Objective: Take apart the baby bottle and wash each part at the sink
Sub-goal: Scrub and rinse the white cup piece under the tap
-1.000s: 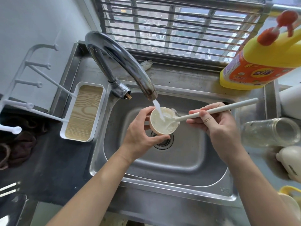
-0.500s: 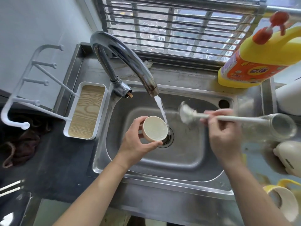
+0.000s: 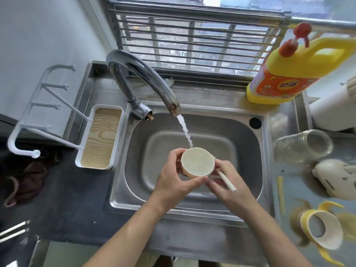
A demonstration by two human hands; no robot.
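Over the steel sink (image 3: 265, 170), my left hand (image 3: 173, 182) grips a cream round bottle cap (image 3: 197, 162), its flat face turned up at me. My right hand (image 3: 229, 182) holds the white handle of a bottle brush (image 3: 227, 181) against the cap's right side; the brush head is hidden behind the cap. Water runs from the chrome tap (image 3: 154, 83) and falls just behind the cap. The clear bottle body (image 3: 302, 146) lies on its side on the right counter. A yellow-handled collar ring (image 3: 320, 231) and a white part (image 3: 344, 179) lie nearer me.
A yellow detergent bottle (image 3: 289, 74) with a red pump stands at the back right. Left of the sink, a white drying rack with pegs rises from a wood-patterned tray (image 3: 100, 139). A dark cloth (image 3: 25, 180) lies on the black counter at far left.
My right hand swung the brush from out at the right, clear of the cap, back in against the cap's right side. The cap moved nearer me and out of the water stream.
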